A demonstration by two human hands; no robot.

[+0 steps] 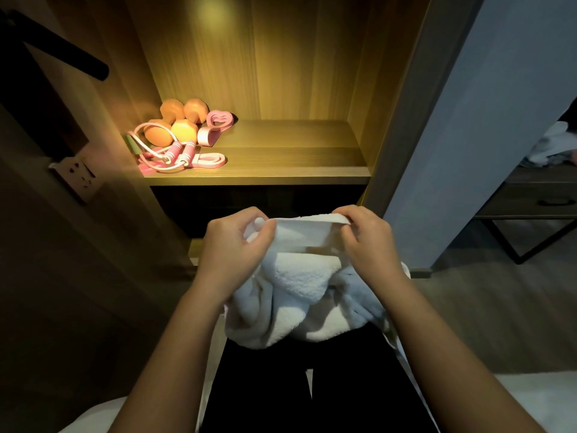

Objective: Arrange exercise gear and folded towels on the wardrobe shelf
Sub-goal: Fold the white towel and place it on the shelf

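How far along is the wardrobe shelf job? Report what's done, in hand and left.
Done: the dumbbells, jump rope and pink resistance bands sit grouped at the left of the wardrobe shelf.
In hand: the left hand and right hand both pinch the top edge of a white towel, which is not yet folded.
Left: folding it and placing it on the shelf; no towels are there yet.

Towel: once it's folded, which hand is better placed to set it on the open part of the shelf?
Probably right. The right hand sits below the bare right side of the shelf; the left hand lines up nearer the dumbbells. Both currently pinch the towel.
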